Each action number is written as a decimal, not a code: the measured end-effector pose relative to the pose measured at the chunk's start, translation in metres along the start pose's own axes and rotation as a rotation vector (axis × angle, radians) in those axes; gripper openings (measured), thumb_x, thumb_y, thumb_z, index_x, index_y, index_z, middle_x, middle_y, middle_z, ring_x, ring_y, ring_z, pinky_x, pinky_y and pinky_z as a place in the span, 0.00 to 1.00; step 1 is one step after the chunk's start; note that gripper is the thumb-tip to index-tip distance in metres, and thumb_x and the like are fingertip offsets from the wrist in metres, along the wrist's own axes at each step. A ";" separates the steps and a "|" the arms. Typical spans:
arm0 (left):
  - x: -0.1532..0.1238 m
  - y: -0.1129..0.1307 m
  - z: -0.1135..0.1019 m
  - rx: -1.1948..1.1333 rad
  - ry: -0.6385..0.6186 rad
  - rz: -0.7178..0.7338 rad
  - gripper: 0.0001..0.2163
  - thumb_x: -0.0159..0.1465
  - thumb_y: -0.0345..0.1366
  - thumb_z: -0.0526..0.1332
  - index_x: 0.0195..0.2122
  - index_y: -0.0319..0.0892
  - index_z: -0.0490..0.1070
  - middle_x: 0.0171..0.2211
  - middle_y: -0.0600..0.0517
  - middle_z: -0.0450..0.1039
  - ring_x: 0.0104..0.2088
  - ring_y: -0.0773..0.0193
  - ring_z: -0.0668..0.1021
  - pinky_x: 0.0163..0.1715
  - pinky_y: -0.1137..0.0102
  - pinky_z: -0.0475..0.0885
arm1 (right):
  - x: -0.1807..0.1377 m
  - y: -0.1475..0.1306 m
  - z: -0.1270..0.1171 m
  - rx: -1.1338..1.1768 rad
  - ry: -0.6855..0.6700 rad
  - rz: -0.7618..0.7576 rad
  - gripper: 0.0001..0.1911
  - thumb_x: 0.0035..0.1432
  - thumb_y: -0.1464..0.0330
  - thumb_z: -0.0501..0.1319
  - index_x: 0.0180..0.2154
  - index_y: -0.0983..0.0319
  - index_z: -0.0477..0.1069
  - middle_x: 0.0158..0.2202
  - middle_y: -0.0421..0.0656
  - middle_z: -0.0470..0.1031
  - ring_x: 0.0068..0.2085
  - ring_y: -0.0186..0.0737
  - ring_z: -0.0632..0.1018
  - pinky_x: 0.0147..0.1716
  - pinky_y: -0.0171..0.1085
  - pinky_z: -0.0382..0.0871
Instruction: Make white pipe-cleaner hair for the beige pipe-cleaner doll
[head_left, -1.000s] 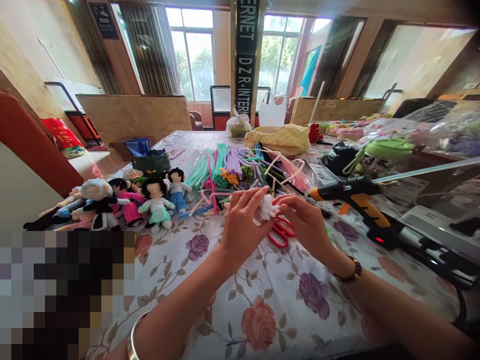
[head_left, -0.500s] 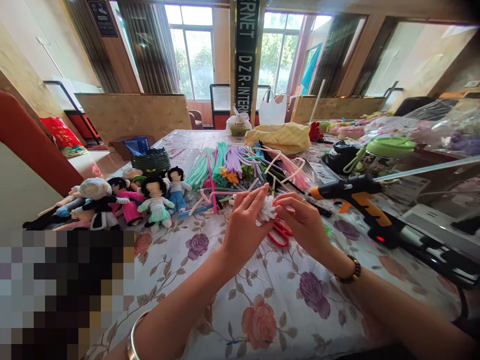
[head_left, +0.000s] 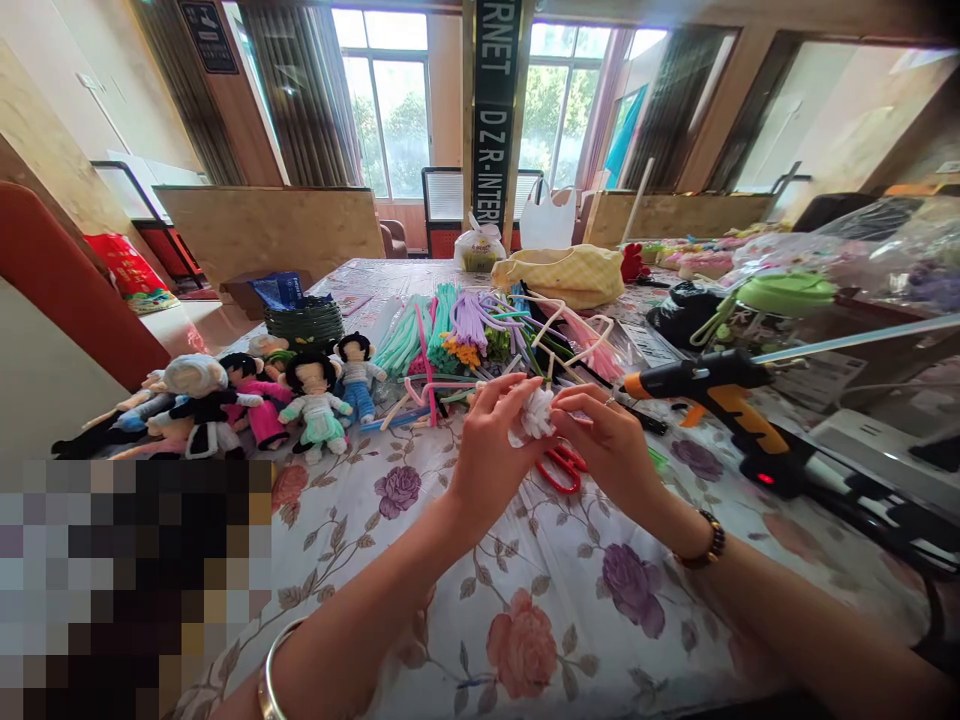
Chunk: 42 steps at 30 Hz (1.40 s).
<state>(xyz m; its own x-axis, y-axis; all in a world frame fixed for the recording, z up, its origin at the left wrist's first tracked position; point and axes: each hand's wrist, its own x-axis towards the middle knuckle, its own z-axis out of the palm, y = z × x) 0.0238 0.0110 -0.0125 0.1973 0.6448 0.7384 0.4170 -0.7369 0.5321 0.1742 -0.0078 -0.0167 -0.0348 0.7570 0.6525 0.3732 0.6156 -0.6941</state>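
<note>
Head view: both hands meet above the middle of the table (head_left: 525,600), which wears a floral cloth. Left hand (head_left: 491,440) and right hand (head_left: 611,445) pinch one white tuft (head_left: 536,412) between them, thumbs and fingertips closed on it from either side; the left hand's other fingers are spread upward. The tuft is held in the air, clear of the cloth, just in front of the pile of pipe cleaners (head_left: 465,335). Red scissors (head_left: 559,468) lie flat on the cloth directly below the hands, partly hidden by the right hand. Silver bangle (head_left: 270,670) on the left wrist, bead bracelet (head_left: 709,545) on the right. Pipe cleaners: green, purple, pink and white, fanned out across the table's centre, running toward the far edge. Left of them, a row of small dolls (head_left: 315,395) lies near the left edge, with a dark basket (head_left: 304,322) behind. Right of the hands, an orange and black glue gun (head_left: 720,395) stands on the table, nozzle pointing toward the pipe cleaners, a small red light showing on its grip and a clear glue stick jutting out of its back. Farther back, a yellow bag (head_left: 566,275) sits toward the far edge. A black bag (head_left: 679,305) and a green lid (head_left: 784,292) are on the right side. Lower left corner of the view is blurred out.
</note>
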 end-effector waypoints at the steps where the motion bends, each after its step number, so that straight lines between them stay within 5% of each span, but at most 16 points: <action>1: 0.000 -0.001 0.000 -0.010 0.000 -0.005 0.24 0.50 0.34 0.70 0.49 0.46 0.70 0.49 0.47 0.71 0.49 0.57 0.74 0.50 0.61 0.70 | 0.000 0.000 0.000 -0.002 -0.002 0.006 0.06 0.60 0.66 0.58 0.31 0.60 0.69 0.36 0.41 0.68 0.36 0.32 0.72 0.30 0.31 0.74; 18: -0.001 0.001 0.000 -0.191 -0.089 -0.083 0.25 0.50 0.30 0.69 0.51 0.47 0.70 0.51 0.46 0.68 0.49 0.56 0.73 0.51 0.58 0.69 | 0.000 0.002 0.000 0.124 -0.023 0.182 0.07 0.55 0.63 0.63 0.29 0.60 0.71 0.36 0.39 0.65 0.31 0.28 0.70 0.28 0.30 0.72; 26: 0.002 0.008 -0.004 -0.331 -0.113 -0.122 0.19 0.58 0.30 0.60 0.52 0.46 0.70 0.53 0.45 0.66 0.51 0.57 0.72 0.49 0.61 0.70 | 0.003 -0.001 -0.003 0.232 0.016 0.256 0.09 0.51 0.63 0.66 0.29 0.60 0.70 0.33 0.39 0.67 0.33 0.31 0.70 0.28 0.29 0.70; 36: 0.004 0.006 -0.003 -0.544 -0.097 -0.126 0.15 0.60 0.34 0.61 0.49 0.50 0.72 0.51 0.48 0.68 0.50 0.61 0.72 0.42 0.69 0.73 | 0.003 0.000 -0.003 0.268 0.038 0.167 0.06 0.52 0.64 0.66 0.30 0.59 0.71 0.37 0.40 0.67 0.38 0.35 0.71 0.31 0.32 0.69; 42: 0.007 0.009 -0.006 -0.647 -0.048 -0.241 0.14 0.59 0.34 0.62 0.47 0.49 0.74 0.52 0.48 0.69 0.52 0.60 0.72 0.43 0.70 0.74 | 0.005 -0.003 -0.004 0.296 0.152 0.156 0.08 0.58 0.61 0.59 0.33 0.59 0.69 0.33 0.40 0.68 0.31 0.33 0.69 0.28 0.34 0.70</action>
<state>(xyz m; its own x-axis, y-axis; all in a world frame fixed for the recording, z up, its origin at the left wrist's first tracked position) 0.0237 0.0074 -0.0004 0.2112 0.8033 0.5569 -0.1563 -0.5347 0.8305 0.1762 -0.0066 -0.0099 0.1483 0.8193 0.5538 0.0774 0.5487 -0.8324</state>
